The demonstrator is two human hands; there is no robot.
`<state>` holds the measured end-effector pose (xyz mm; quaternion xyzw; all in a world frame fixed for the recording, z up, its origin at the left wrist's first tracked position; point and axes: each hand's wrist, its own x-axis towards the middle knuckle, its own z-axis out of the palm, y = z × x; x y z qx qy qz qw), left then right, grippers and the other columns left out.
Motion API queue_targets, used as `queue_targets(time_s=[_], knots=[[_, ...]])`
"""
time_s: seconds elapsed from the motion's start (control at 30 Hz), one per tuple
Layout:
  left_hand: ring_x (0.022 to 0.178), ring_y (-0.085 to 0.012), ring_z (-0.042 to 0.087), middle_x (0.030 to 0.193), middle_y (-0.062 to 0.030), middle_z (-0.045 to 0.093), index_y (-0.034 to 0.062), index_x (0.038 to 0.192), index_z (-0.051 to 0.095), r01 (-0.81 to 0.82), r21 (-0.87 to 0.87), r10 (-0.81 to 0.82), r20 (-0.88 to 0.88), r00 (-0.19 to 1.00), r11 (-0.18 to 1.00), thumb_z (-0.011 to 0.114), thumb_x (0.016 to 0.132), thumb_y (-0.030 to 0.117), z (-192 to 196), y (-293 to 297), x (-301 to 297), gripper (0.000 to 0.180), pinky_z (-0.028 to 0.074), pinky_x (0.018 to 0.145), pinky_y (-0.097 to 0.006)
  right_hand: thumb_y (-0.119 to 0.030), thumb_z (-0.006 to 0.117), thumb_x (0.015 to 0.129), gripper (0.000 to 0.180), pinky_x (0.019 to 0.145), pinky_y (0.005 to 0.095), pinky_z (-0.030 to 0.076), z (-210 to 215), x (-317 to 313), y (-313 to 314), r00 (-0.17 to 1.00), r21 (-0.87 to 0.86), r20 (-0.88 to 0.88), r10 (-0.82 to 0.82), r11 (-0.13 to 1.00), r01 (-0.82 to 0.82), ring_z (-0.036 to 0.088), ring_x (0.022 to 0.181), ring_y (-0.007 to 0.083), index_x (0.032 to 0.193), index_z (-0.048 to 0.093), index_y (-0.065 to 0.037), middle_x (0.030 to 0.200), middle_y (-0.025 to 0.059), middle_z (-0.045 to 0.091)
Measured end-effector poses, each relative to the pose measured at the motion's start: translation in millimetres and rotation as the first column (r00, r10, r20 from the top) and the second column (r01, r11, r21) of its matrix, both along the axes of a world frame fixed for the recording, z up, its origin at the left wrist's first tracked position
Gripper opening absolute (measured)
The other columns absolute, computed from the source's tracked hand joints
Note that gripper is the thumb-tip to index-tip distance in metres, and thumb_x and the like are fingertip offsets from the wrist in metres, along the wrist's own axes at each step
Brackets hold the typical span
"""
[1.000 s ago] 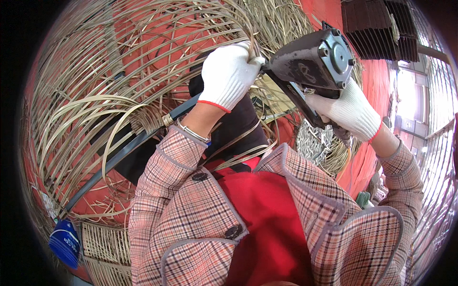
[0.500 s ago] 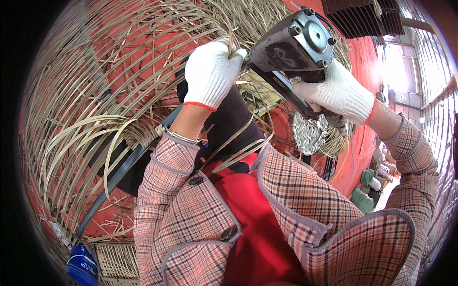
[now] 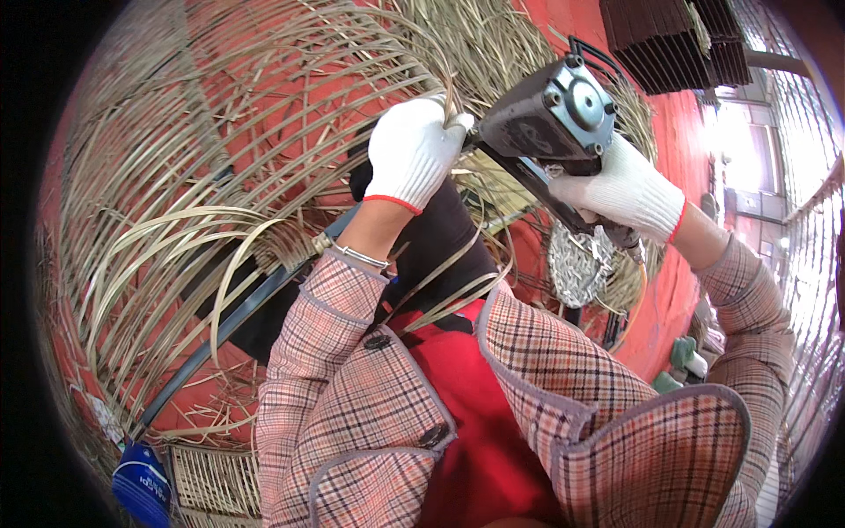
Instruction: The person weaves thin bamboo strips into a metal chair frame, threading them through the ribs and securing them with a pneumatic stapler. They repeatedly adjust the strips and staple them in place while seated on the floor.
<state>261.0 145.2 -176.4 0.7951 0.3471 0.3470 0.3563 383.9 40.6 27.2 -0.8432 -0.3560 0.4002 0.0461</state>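
My right hand point(image 3: 629, 192), in a white knit glove, is wrapped round the handle of a dark pneumatic nail gun point(image 3: 535, 121) with a grey metal cap. The gun's nose end, at its left, is close to my left hand's fingertips; what it touches is hidden. My left hand point(image 3: 407, 154), gloved alike, is closed, thumb against fingers, on a thin tan strip point(image 3: 451, 88) that bends up from the grip. Beneath it lies a large open frame of curved woven strips point(image 3: 290, 106), partly over my dark-trousered leg point(image 3: 444, 224).
A grey metal bar point(image 3: 220, 333) slants down-left below the strips. Loose strips loop over my lap. Scraps litter the red floor point(image 3: 334, 92). A hose point(image 3: 641, 290) hangs from the gun. Dark stacked slats point(image 3: 656, 44) stand at upper right, a blue item point(image 3: 141, 484) at lower left.
The whole view has shifted, so hands, nail gun and strips all appear slightly lower and further right. Both hands keep the same grips, and the gun remains beside my left hand.
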Motion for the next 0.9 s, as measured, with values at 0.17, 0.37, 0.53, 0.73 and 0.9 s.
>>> queue_targets(time_s=[0.17, 0.37, 0.53, 0.73, 0.9], knots=[[0.058, -0.0217, 0.062, 0.063, -0.0102, 0.064, 0.0029, 0.08, 0.071, 0.071, -0.285, -0.079, -0.016, 0.997, 0.956, 0.065, 0.094, 0.049, 14, -1, -13, 0.049, 0.047, 0.061, -0.036, -0.005, 0.071, 0.084, 0.013, 0.047, 0.0252, 0.038, -10, 13, -50, 0.955, 0.193, -0.181, -0.235, 0.944, 0.269, 0.048, 0.052, 0.0061, 0.093, 0.062, -0.004, 0.068, -0.0023, 0.058], [0.049, -0.0118, 0.053, 0.057, -0.0026, 0.058, 0.004, 0.073, 0.066, 0.023, -0.366, 0.086, 0.279, 0.956, 0.93, 0.047, 0.106, 0.042, 38, -20, -43, 0.054, 0.042, 0.052, -0.028, -0.003, 0.076, 0.082, 0.022, 0.048, 0.0248, 0.043, -56, 46, -113, 0.907, 0.265, -0.334, -0.257, 0.898, 0.352, 0.052, 0.053, 0.0067, 0.099, 0.063, -0.003, 0.075, -0.0012, 0.062], [0.06, -0.0276, 0.062, 0.069, -0.0139, 0.062, 0.0053, 0.081, 0.058, 0.087, 0.094, -0.086, -0.012, 0.996, 0.992, 0.044, 0.105, 0.026, 43, -48, -44, 0.035, 0.045, 0.055, -0.04, -0.005, 0.08, 0.08, 0.04, 0.085, 0.0301, 0.053, -87, 53, -135, 0.918, 0.422, -0.388, -0.085, 0.869, 0.259, 0.066, 0.092, 0.0132, 0.116, 0.066, 0.0, 0.104, 0.0049, 0.071], [0.068, -0.0196, 0.062, 0.076, -0.0101, 0.065, 0.004, 0.093, 0.058, 0.225, -0.647, -0.022, 0.307, 0.951, 0.729, 0.05, 0.104, 0.037, 60, -113, -21, 0.035, 0.049, 0.065, -0.037, -0.008, 0.082, 0.08, 0.05, 0.097, 0.0337, 0.05, -91, 39, -134, 0.914, 0.643, -0.401, 0.067, 0.731, 0.229, 0.065, 0.105, 0.0163, 0.126, 0.063, 0.004, 0.117, 0.0087, 0.07], [0.052, -0.0115, 0.058, 0.07, -0.0025, 0.065, 0.0056, 0.098, 0.062, 0.404, -0.689, -0.161, 0.391, 0.906, 0.602, 0.064, 0.097, 0.029, 84, -137, -12, 0.023, 0.046, 0.048, -0.028, -0.005, 0.083, 0.078, 0.052, 0.094, 0.0343, 0.052, -73, 34, -133, 0.861, 0.642, -0.507, 0.039, 0.683, 0.347, 0.065, 0.104, 0.0177, 0.126, 0.063, 0.003, 0.118, 0.0077, 0.07]])
